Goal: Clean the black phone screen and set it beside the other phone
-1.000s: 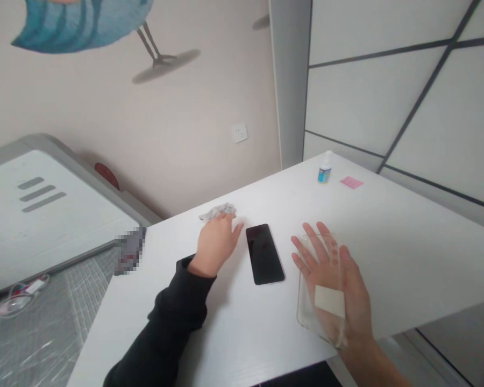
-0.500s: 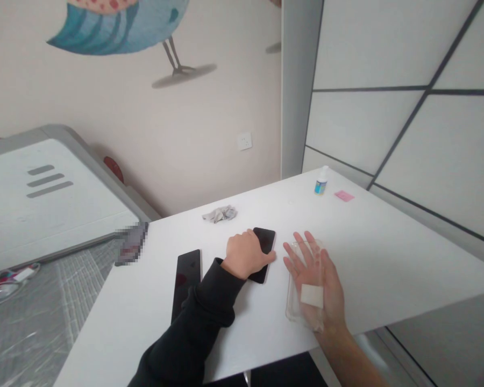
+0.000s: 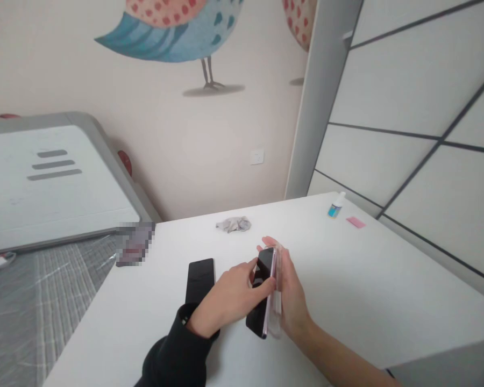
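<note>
A dark-screened smartphone (image 3: pixel 262 309) with a pinkish edge is gripped by my left hand (image 3: pixel 234 293), thumb on the near edge and fingers on the far one. Against its back side stands a clear phone case (image 3: pixel 277 306), cupped in my right hand (image 3: pixel 292 295). Phone and case are tilted up on their long sides, close together; whether the phone sits inside the case I cannot tell. Flat on the table to the left lies a second black phone-like device (image 3: pixel 200 279), partly covered by my left hand and sleeve.
On the white table (image 3: pixel 347 301) are a crumpled grey cloth (image 3: pixel 234 224), a small white-and-blue bottle (image 3: pixel 336 205) and a pink slip (image 3: pixel 355 222). A blurred-out item (image 3: pixel 135 244) lies at the left corner. White panels (image 3: pixel 447 177) border the right side.
My left hand has lifted the smartphone off the table and brought it against the clear case. My right hand has turned sideways with the case. The view has shifted slightly.
</note>
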A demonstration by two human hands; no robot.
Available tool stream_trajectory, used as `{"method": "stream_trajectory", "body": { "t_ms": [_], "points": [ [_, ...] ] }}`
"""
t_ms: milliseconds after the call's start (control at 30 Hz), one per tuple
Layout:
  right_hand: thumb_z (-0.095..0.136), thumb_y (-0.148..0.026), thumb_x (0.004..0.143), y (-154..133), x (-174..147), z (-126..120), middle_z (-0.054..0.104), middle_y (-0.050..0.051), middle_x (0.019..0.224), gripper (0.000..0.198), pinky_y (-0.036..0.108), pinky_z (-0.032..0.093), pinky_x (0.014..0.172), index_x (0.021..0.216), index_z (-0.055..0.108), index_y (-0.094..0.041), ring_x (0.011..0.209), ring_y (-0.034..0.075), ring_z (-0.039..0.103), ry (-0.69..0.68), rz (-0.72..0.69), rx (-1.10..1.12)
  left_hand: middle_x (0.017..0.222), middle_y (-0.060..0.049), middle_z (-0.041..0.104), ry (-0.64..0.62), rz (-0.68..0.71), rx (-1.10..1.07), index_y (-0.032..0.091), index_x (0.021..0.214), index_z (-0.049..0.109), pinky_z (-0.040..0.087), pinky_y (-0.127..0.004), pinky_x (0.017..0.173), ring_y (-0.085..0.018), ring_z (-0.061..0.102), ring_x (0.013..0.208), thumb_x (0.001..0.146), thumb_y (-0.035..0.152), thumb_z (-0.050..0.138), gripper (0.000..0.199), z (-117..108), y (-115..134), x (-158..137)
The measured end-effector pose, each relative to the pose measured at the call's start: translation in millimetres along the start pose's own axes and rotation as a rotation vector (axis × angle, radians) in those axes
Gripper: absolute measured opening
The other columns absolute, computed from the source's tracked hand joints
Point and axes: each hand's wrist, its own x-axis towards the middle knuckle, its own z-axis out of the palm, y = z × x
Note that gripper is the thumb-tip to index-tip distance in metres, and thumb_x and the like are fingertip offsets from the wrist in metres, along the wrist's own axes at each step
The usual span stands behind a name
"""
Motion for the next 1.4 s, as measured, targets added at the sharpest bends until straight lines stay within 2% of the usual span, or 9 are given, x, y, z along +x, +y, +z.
{"method": "stream_trajectory", "body": {
  "t_ms": [200,467,567,633,767,833,1067,1200,1400],
  "points": [
    [0.073,-0.06,0.081,14,5,21,0.068,0.002,0.133,0.045,0.044,0.049,0.107,0.117,0.065,-0.033,0.132,0.026,0.058,-0.081,0.008,-0.047,0.094,-0.009,0.073,0.144,-0.012,0.042,0.019,0.113,0.066,0.048,-0.037,0.075,-0.028,0.068,0.084,0.098,0.055,0.045,0.044,-6,-10,-8],
    [0.069,-0.038,0.082,-3,22,36,0.076,0.004,0.124,0.039,0.048,0.046,0.113,0.119,0.065,-0.027,0.12,0.027,0.069,-0.038,0.138,-0.016,0.13,-0.02,0.06,0.258,-0.052,0.113,0.011,0.148,0.046,0.051,-0.048,0.092,-0.039,0.065,0.11,0.1,0.059,0.041,0.069,1,-24,-8],
    [0.065,-0.035,0.086,-15,31,34,0.075,0.006,0.125,0.034,0.046,0.054,0.106,0.119,0.064,-0.027,0.11,0.024,0.074,-0.046,0.186,0.017,0.135,-0.017,0.057,0.264,-0.001,-0.09,0.019,0.156,0.034,0.05,-0.044,0.094,-0.03,0.067,0.105,0.1,0.05,0.045,0.065,5,-31,-10],
    [0.062,-0.034,0.088,-23,37,31,0.074,0.008,0.128,0.03,0.042,0.057,0.101,0.117,0.065,-0.027,0.109,0.023,0.074,-0.072,0.22,0.071,0.13,-0.014,0.059,0.224,-0.027,-0.395,0.022,0.153,0.031,0.053,-0.04,0.087,-0.023,0.069,0.092,0.098,0.047,0.05,0.064,10,-37,-12],
    [0.058,-0.035,0.093,-31,47,21,0.068,0.011,0.138,0.032,0.038,0.056,0.104,0.121,0.067,-0.022,0.12,0.024,0.07,-0.156,0.167,0.098,0.12,-0.014,0.067,-0.155,-0.048,-1.061,0.019,0.136,0.042,0.053,-0.034,0.082,-0.023,0.072,0.097,0.089,0.061,0.064,0.068,22,-47,-14],
    [0.058,-0.037,0.093,-29,51,14,0.068,0.009,0.139,0.036,0.038,0.053,0.109,0.125,0.067,-0.022,0.125,0.024,0.067,-0.2,0.152,0.058,0.116,-0.012,0.071,-0.206,-0.016,-1.214,0.019,0.133,0.048,0.05,-0.034,0.09,-0.024,0.071,0.106,0.077,0.061,0.08,0.077,27,-50,-14],
    [0.059,-0.045,0.094,-20,64,-1,0.065,0.001,0.144,0.035,0.035,0.053,0.107,0.12,0.073,-0.026,0.127,0.024,0.065,-0.284,0.223,0.036,0.113,-0.01,0.075,-0.108,-0.029,-1.306,0.023,0.142,0.053,0.048,-0.029,0.086,-0.02,0.072,0.101,0.069,0.045,0.093,0.086,41,-54,-10],
    [0.064,-0.051,0.093,-17,67,-3,0.066,-0.002,0.143,0.033,0.032,0.058,0.098,0.114,0.075,-0.03,0.122,0.024,0.068,-0.286,0.213,0.018,0.097,-0.007,0.079,-0.064,-0.048,-1.329,0.024,0.136,0.061,0.051,-0.03,0.084,-0.02,0.076,0.09,0.065,0.049,0.095,0.083,44,-57,-9],
    [0.054,-0.05,0.1,-16,69,-6,0.067,-0.003,0.14,0.032,0.026,0.061,0.082,0.113,0.075,-0.03,0.116,0.019,0.07,-0.275,0.22,0.001,0.097,-0.007,0.082,-0.043,-0.042,-1.311,0.025,0.132,0.066,0.052,-0.032,0.085,-0.021,0.078,0.088,0.067,0.051,0.093,0.075,41,-54,-9]
  ]
}}
